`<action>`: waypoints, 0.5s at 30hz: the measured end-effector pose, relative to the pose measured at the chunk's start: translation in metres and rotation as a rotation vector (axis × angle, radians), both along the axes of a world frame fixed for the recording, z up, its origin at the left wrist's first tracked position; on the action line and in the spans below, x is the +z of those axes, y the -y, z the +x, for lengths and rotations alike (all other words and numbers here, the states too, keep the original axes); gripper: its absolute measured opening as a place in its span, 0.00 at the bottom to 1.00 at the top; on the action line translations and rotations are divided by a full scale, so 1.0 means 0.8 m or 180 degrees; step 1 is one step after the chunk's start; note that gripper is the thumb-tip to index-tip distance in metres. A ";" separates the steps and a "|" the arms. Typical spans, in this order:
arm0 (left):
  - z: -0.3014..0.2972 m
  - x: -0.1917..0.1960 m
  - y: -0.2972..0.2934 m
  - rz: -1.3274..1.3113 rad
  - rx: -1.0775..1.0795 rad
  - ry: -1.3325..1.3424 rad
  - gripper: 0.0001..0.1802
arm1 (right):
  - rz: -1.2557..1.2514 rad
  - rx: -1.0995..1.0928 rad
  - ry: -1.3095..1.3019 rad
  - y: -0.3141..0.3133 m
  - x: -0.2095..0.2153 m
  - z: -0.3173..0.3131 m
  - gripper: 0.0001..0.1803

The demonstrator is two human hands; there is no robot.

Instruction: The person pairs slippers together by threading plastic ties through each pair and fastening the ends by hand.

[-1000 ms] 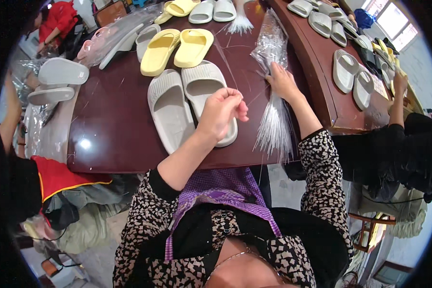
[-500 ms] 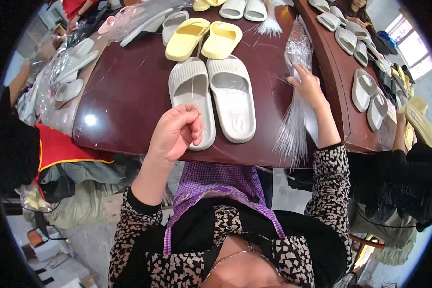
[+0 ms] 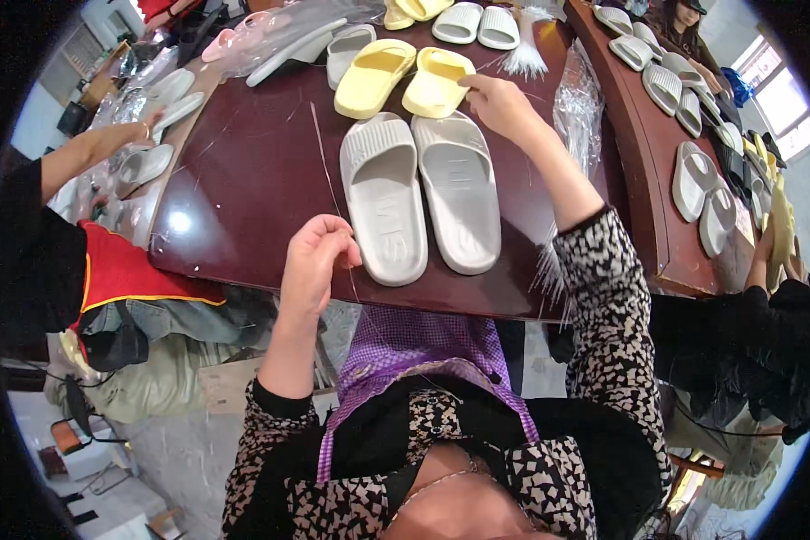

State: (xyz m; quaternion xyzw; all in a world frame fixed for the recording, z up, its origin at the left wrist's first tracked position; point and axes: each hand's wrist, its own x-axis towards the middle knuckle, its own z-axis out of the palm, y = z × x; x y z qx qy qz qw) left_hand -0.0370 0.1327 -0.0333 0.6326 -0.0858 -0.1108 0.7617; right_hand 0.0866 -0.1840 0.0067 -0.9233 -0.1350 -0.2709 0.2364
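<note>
"Looking down in the head view, how's the left hand [image 3: 319, 261]?"

"Thumb and fingertips together, pinched on a thin clear strand [image 3: 323, 148]. It trails away from the pinch over the dark red table [image 3: 252, 180]."

"Where are the grey slippers [image 3: 391, 247]?"

"Immediately right of that pinch, side by side, straps at the far end, heels toward the person. The nearer one is right by the fingers; whether they touch it, I can't tell."

"And the right hand [image 3: 504, 110]?"

"Out past the grey straps, its fingertips at the edge of a yellow slipper [image 3: 436, 85]. Clamped on it or only resting there? I can't tell from here."

"I see its yellow mate [image 3: 372, 79], just left of it."

"Yes. On the near side of the right hand, partly under the forearm, there's a bundle of strands [image 3: 552, 270], and to that hand's right a crumpled clear plastic sleeve [image 3: 578, 112]."

"Beyond the right fingertips?"

"A pale grey pair [image 3: 459, 25], with a second bundle [image 3: 524, 56] beside it. Well left of the left pinch, a co-worker's arm [image 3: 90, 157] stretches over other slippers [image 3: 144, 166]."
</note>
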 end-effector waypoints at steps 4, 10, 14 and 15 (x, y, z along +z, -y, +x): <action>-0.041 -0.002 0.018 0.0311 0.0222 0.0254 0.04 | 0.0278 0.0304 -0.0943 0.013 -0.020 0.030 0.14; -0.058 -0.021 0.016 0.0720 0.0599 0.0784 0.04 | -0.0563 -0.0397 -0.0428 -0.015 0.000 0.042 0.17; -0.063 -0.044 0.027 0.0777 0.0784 0.1013 0.05 | -0.0375 0.0458 -0.0049 -0.037 0.001 0.067 0.17; -0.071 -0.048 0.027 0.0890 0.0886 0.1054 0.05 | -0.0372 0.0521 -0.0029 -0.048 0.001 0.070 0.17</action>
